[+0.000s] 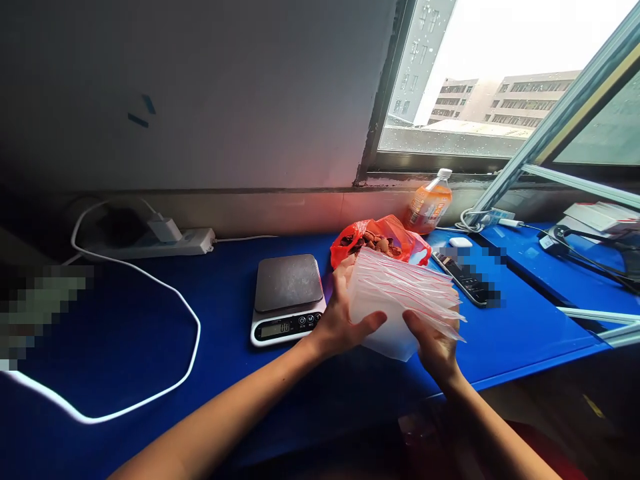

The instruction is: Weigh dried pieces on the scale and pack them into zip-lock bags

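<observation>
Power strip (pixel 197 241) and white cable (pixel 199 327) far left on the blue table (pixel 220 380). Then the digital scale (pixel 289 283), display lit, looks like zeros. Left hand (pixel 345 317): fingers clamped on the left side of the zip-lock bag stack (pixel 383 287), thumb on its front face. Stack is up off the table, right of the scale, in front of the open red plastic bag (pixel 345 252) of brown pieces (pixel 377 243). Right hand (pixel 435 343): fingers clamped on the stack's right side. Smartphone (pixel 461 279) beyond. My read: early stage; bags in hand, none split off yet, pieces in the red bag.
</observation>
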Demonstrator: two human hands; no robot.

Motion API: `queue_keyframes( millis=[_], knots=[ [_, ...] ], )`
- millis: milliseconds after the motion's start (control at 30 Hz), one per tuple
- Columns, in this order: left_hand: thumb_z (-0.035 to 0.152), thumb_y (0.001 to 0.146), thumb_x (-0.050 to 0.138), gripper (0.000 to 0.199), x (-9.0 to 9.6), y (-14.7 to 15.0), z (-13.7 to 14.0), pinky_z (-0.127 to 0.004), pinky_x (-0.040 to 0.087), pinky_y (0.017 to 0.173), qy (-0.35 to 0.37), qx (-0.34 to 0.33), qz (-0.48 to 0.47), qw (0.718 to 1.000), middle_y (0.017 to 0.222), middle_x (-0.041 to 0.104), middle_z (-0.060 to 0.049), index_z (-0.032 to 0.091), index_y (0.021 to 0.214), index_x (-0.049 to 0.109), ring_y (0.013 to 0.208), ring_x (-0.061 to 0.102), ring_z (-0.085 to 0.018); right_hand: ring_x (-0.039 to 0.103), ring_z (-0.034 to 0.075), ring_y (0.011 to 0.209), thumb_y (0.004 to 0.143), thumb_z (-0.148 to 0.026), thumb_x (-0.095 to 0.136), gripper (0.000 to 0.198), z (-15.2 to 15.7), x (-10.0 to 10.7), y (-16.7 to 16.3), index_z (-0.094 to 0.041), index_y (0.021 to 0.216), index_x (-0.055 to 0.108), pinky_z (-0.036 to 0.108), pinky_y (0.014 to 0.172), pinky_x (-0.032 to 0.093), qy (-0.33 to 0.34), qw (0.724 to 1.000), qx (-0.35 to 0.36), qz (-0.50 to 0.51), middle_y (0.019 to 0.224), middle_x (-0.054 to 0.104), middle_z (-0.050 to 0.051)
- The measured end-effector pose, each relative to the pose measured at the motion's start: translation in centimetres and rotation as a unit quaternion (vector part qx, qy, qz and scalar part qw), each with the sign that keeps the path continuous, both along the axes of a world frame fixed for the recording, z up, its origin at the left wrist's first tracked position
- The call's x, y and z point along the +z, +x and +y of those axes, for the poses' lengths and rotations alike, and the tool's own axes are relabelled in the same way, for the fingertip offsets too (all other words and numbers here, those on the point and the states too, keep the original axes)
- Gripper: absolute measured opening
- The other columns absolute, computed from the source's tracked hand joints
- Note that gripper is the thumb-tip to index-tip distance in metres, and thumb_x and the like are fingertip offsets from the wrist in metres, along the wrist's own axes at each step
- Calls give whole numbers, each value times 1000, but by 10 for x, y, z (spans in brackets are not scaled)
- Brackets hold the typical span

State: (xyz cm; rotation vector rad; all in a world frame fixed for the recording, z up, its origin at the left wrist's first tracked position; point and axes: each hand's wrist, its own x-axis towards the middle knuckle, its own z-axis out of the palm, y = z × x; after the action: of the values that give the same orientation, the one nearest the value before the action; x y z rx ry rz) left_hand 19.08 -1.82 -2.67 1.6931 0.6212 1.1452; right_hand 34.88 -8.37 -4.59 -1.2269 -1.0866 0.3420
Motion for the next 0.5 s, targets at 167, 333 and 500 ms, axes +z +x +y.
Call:
queue_keyframes(
  millis=[167, 333, 500],
  knots=[
    [29, 78, 66, 56, 11, 8, -17, -48, 39, 108, -50, 72, -16, 996, 121, 59, -12, 18, 126, 41, 117, 57, -29, 66, 28, 93, 74, -40, 73, 47, -2, 33, -7, -18, 113, 61, 46, 87, 52, 34, 999, -5, -25, 99, 70, 11],
    [30, 78, 71, 51, 46, 5, -43, -43, 51, 94, -293, 2, -52, 955, 119, 64, -12, 19, 120, 44, 108, 64, -28, 70, 28, 85, 75, -42, 71, 39, -6, 75, 11, -21, 108, 67, 41, 75, 57, -157, 979, 116, 62, 98, 73, 8],
    [27, 76, 73, 55, 23, -9, -51, -42, 53, 92, -409, -25, 2, 912, 119, 65, -15, 15, 122, 46, 106, 65, -28, 66, 25, 59, 72, -40, 67, 17, -1, 40, 26, -24, 72, 69, 38, 57, 56, -328, 925, 182, 52, 63, 69, 4]
  ],
)
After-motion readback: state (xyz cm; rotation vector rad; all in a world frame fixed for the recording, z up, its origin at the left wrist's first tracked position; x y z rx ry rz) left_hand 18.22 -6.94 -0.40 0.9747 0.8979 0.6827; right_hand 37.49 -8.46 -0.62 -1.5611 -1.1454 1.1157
